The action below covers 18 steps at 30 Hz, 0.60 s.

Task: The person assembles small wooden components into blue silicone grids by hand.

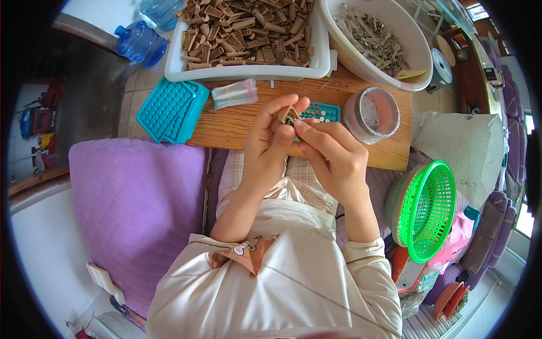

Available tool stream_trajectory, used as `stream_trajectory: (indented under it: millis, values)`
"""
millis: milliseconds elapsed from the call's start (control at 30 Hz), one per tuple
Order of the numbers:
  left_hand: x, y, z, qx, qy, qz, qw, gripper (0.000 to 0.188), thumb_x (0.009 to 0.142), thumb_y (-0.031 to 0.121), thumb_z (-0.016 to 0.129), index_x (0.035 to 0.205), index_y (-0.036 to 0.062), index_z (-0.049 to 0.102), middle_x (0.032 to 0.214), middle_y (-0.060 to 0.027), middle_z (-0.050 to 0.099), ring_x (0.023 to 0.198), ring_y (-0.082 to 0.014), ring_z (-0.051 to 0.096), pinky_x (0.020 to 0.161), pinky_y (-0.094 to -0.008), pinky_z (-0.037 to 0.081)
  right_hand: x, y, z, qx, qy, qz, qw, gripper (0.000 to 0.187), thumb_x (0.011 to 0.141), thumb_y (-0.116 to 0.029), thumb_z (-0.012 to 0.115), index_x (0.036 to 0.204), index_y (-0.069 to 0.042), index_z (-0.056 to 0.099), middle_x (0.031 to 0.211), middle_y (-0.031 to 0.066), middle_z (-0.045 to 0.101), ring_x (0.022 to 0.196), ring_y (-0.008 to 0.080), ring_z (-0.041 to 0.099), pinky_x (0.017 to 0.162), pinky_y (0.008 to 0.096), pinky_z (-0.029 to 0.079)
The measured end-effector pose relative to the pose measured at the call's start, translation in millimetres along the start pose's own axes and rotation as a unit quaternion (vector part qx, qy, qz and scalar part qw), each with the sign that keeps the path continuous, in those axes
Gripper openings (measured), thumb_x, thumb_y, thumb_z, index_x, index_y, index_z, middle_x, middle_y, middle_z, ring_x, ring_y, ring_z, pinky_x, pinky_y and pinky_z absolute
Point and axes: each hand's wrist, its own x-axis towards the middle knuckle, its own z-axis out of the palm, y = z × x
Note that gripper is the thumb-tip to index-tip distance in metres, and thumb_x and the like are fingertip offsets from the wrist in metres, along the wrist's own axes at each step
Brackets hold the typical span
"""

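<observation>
My left hand (266,133) holds up a small brown plastic casing (288,114), its hollow side facing me, with something dark inside it. At the casing's lower edge, the thumb and fingertips of my right hand (334,151) are pinched together; what they grip, if anything, is too small to name. Both hands are raised above the front of the wooden table. Partly hidden behind my right hand lies a teal tray (333,112) with small round silvery pieces in its pockets.
A white tub (257,72) heaped with brown casings (243,39) stands at the back. Right of it are a basin (415,85) of tangled pale parts and a lined round container (389,121). Teal trays (169,110) and plastic bags (234,94) lie left; a green basket (432,212) sits right.
</observation>
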Motion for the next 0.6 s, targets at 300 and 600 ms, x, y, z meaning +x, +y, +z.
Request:
stream_trajectory:
  millis: [300, 600]
  values:
    - [1, 7, -1, -0.103, 0.025, -0.111, 0.988, 0.045, 0.084, 0.022, 0.05, 0.121, 0.0016, 0.034, 0.117, -0.0144, 0.046, 0.099, -0.0208, 0.052, 0.085, -0.0304, 0.043, -4, -1, -1, -0.003, -0.064, 0.047, 0.997, 0.032, 0.066, 0.005, 0.06, 0.096, -0.006, 0.061, 0.08, 0.0068, 0.052, 0.063, 0.0177, 0.053, 0.055, 0.0284, 0.045]
    - [-2, 2, -2, -0.029, 0.064, -0.085, 0.994, 0.04, 0.083, 0.021, 0.052, 0.117, 0.0022, 0.04, 0.11, -0.0117, 0.052, 0.092, -0.0165, 0.056, 0.071, -0.0234, 0.05, -16, 12, 10, 0.105, 0.035, 0.141, 0.984, 0.029, 0.07, 0.005, 0.058, 0.097, -0.006, 0.058, 0.081, 0.008, 0.054, 0.067, 0.0181, 0.054, 0.056, 0.0258, 0.045]
